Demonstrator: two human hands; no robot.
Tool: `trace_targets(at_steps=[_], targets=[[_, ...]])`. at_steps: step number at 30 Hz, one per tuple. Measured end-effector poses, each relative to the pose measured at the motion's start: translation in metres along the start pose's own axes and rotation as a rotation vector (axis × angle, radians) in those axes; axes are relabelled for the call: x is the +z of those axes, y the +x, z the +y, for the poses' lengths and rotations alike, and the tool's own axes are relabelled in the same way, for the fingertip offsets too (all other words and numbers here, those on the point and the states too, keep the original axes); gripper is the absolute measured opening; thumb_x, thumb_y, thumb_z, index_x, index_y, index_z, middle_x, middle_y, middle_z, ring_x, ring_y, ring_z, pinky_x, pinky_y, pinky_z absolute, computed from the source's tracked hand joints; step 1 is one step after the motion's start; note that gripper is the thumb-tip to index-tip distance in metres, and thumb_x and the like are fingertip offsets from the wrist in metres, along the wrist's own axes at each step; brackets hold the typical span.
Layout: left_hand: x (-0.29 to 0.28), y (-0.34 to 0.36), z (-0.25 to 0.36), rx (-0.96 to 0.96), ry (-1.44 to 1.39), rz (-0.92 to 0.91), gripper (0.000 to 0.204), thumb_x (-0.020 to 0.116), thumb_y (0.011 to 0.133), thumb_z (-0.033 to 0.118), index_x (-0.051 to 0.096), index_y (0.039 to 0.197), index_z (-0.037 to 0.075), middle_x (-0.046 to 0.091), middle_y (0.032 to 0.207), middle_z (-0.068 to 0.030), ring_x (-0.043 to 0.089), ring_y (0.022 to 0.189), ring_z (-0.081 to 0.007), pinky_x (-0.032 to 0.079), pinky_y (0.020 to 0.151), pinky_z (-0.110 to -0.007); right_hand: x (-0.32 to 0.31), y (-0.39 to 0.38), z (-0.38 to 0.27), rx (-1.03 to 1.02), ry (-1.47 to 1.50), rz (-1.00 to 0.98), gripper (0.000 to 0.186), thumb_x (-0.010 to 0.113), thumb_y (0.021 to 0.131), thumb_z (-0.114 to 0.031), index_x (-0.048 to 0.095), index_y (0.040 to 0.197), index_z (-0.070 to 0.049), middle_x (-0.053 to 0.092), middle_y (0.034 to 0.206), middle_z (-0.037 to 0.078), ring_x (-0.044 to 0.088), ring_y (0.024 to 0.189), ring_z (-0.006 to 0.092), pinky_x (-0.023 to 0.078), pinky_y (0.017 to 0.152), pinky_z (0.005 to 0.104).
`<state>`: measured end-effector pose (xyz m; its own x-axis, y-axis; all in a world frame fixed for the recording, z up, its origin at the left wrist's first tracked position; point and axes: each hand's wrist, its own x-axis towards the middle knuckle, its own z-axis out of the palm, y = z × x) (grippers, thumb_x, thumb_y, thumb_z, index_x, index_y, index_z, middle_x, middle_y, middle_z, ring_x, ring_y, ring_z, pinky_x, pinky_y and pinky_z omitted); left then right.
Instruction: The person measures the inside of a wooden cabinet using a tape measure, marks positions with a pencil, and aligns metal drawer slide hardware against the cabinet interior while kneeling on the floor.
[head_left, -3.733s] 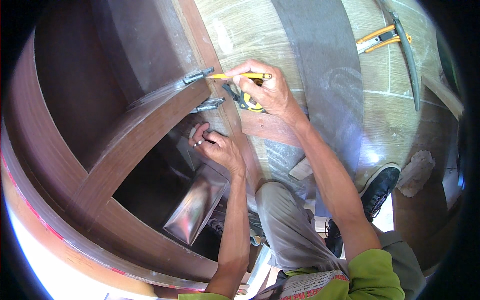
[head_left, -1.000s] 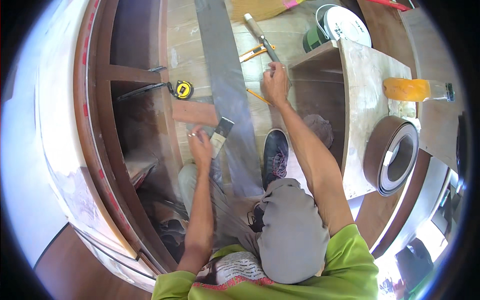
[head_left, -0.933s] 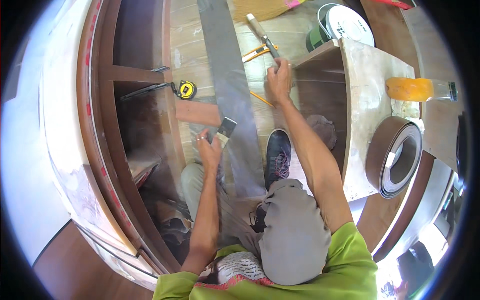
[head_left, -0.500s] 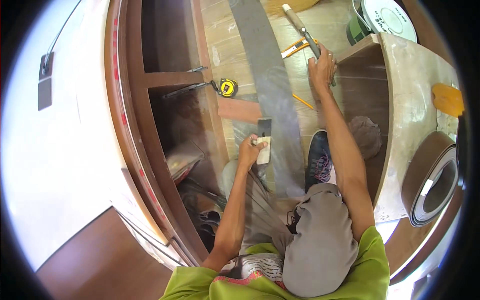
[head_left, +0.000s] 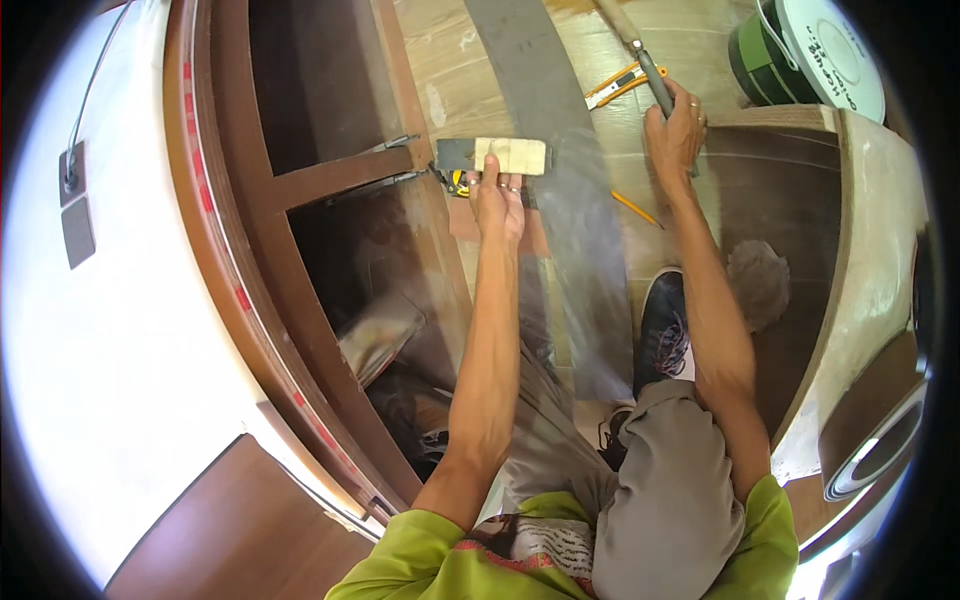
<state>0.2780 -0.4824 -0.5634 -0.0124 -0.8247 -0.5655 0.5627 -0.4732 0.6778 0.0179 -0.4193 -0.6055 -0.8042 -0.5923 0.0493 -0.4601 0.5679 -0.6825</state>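
My left hand [head_left: 497,200] holds a flat strip, dark grey [head_left: 456,154] at one end with a cream block [head_left: 510,156] at the other, thumb on top. Just beneath it a yellow tape measure [head_left: 461,184] is partly hidden, beside a reddish-brown flat piece [head_left: 535,235]. My right hand [head_left: 680,135] is closed round the dark grey shaft of a long file-like tool [head_left: 655,85] with a beige handle. An orange utility knife [head_left: 625,84] lies next to that tool. Nearer me, a yellow pencil [head_left: 636,209] rests on the floor.
A long grey strip [head_left: 570,130] runs along the wood-look floor. To the left stands a brown cabinet frame [head_left: 330,178] with dark openings. On the right are a curved-edged panel box [head_left: 855,220], a green bucket [head_left: 770,70] with a white lid and a roll of banding [head_left: 880,440].
My left hand has moved forward, away from me, and turned the strip from lengthwise to crosswise, now over the tape measure. My right hand stays on the file-like tool. The view has shifted slightly.
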Motion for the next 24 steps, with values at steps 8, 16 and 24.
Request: trace_targets(at_steps=[8,16,24], targets=[[-0.003,0.025,0.004,0.095,-0.115,0.079,0.036,0.066,0.095,0.009,0.045,0.124,0.013,0.058,0.127,-0.0088,0.057,0.117,-0.0262,0.049,0.104,-0.047,0.003,0.002,0.003,-0.015,0.007,0.016,0.045,0.059,0.085,-0.017,0.056,0.13,-0.013,0.057,0.123,0.012,0.05,0.12,0.0345,0.036,0.103,0.0512],[0.0,0.028,0.014,0.084,-0.183,0.117,0.039,0.066,0.092,0.002,0.048,0.126,0.009,0.059,0.129,-0.011,0.056,0.122,-0.0296,0.047,0.109,-0.051,0.004,0.001,0.005,-0.042,-0.004,0.025,0.046,0.059,0.085,-0.018,0.056,0.131,-0.013,0.056,0.124,0.012,0.05,0.12,0.034,0.036,0.103,0.0507],[-0.002,0.032,0.012,0.081,-0.148,0.133,0.038,0.067,0.093,0.009,0.048,0.127,0.012,0.06,0.124,-0.0089,0.058,0.116,-0.025,0.048,0.106,-0.047,0.004,0.001,0.008,-0.068,0.017,0.032,0.046,0.057,0.085,-0.017,0.057,0.13,-0.013,0.057,0.123,0.013,0.051,0.119,0.0334,0.036,0.103,0.0498]])
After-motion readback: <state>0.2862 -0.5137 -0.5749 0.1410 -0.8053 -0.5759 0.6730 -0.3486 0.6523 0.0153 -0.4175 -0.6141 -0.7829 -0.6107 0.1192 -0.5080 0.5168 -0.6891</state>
